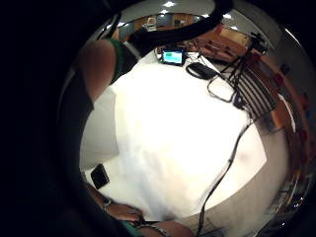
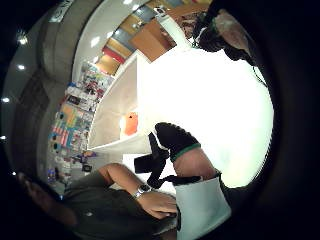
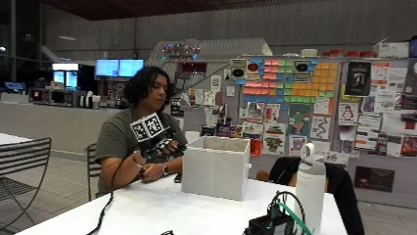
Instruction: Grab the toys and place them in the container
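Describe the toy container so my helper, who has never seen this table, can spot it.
On the white table, right before the seated person, stands a white fabric box. It is open-topped and square, unlike the tall white bottle nearer the camera.

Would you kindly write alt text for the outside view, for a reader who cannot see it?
A person seated at a white table holds their gloved right hand raised beside a white fabric container, their bare hand resting on the table. A white bottle stands nearer the camera; whether the gloved hand holds anything cannot be told.
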`<state>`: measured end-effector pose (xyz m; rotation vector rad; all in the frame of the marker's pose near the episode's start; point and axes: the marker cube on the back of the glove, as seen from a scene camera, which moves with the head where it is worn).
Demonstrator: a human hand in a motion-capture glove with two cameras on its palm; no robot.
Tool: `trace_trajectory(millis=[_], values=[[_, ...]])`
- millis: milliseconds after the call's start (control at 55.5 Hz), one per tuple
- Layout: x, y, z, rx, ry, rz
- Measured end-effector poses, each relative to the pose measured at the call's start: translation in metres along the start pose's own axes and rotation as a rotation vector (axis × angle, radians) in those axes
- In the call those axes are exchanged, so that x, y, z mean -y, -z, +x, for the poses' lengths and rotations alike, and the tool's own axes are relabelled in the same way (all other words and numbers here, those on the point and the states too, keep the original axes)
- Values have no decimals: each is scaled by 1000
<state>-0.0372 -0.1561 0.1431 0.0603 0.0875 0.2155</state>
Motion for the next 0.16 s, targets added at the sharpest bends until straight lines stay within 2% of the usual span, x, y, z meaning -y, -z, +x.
trace_trajectory(millis=[162], values=[[2, -10, 11, 1, -10, -6]])
